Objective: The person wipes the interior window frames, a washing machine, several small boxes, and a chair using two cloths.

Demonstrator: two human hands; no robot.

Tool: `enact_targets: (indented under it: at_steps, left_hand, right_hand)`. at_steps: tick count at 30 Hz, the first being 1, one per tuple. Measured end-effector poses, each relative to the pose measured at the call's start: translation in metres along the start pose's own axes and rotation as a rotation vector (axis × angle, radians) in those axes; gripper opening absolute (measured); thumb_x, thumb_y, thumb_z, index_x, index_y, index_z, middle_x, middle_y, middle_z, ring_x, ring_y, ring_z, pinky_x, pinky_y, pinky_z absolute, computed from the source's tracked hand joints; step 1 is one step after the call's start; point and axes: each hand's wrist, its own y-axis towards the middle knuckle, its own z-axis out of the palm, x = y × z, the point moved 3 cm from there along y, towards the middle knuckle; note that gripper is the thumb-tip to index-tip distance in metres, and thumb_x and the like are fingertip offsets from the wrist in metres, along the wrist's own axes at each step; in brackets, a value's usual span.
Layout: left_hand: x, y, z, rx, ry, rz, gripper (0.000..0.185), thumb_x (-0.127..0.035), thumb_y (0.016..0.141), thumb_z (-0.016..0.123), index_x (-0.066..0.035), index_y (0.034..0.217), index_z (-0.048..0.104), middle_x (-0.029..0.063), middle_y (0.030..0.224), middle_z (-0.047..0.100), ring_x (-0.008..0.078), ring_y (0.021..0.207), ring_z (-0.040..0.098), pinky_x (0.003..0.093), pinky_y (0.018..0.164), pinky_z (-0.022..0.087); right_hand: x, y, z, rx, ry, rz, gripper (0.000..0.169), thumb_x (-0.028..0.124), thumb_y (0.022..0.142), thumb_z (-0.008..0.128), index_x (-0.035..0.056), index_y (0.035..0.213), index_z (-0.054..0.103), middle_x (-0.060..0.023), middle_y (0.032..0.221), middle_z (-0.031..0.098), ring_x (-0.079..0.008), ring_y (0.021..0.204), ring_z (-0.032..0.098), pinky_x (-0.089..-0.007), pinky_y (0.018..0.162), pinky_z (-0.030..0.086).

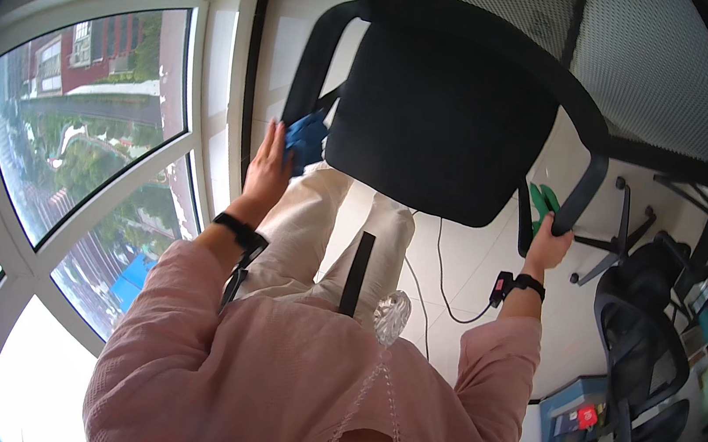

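A black office chair, its padded seat point(439, 119) facing me, stands close in front of my legs. My left hand point(271, 164) is at the front end of the left armrest point(309, 70), fingers stretched along it, with a crumpled blue cloth point(306, 139) pressed there on the thumb side. Around the front end of the right armrest point(586, 190) my right hand point(550, 244) is closed. A green object point(542, 201) with two prongs or folds sticks up beside that hand; its kind and whether the hand holds it are unclear.
Window panes point(88, 122) line the left. At right are another black office chair point(639, 329), a five-star chair base point(620, 237) and a blue box point(569, 413) with small items. A cable point(442, 285) runs from my right wrist device point(501, 287) across the tiled floor.
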Motion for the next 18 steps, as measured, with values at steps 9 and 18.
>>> enact_targets:
  at_steps: [9,18]
  left_hand:
    - [0.008,0.052,0.004,-0.499,-0.311,-0.156,0.035,-0.014,0.091,0.043,-0.001,0.125,0.043,0.0189,0.119,0.051,0.0302,0.113,0.047,0.0355,0.096,0.034]
    - [-0.025,0.102,0.015,-0.315,0.232,-0.414,0.061,-0.057,0.085,0.039,-0.012,0.125,0.045,0.0143,0.115,0.056,0.0327,0.107,0.052,0.0416,0.088,0.041]
  right_hand:
    - [-0.012,0.000,0.009,-0.106,0.136,-0.090,0.054,0.040,0.077,0.057,0.0061,0.118,0.048,-0.0163,0.106,0.052,-0.0344,0.099,0.051,-0.0441,0.081,0.042]
    - [0.052,0.058,-0.052,-0.048,0.513,-0.487,0.042,0.004,0.083,0.045,0.0013,0.125,0.042,-0.0206,0.107,0.049,-0.0312,0.096,0.049,-0.0387,0.086,0.039]
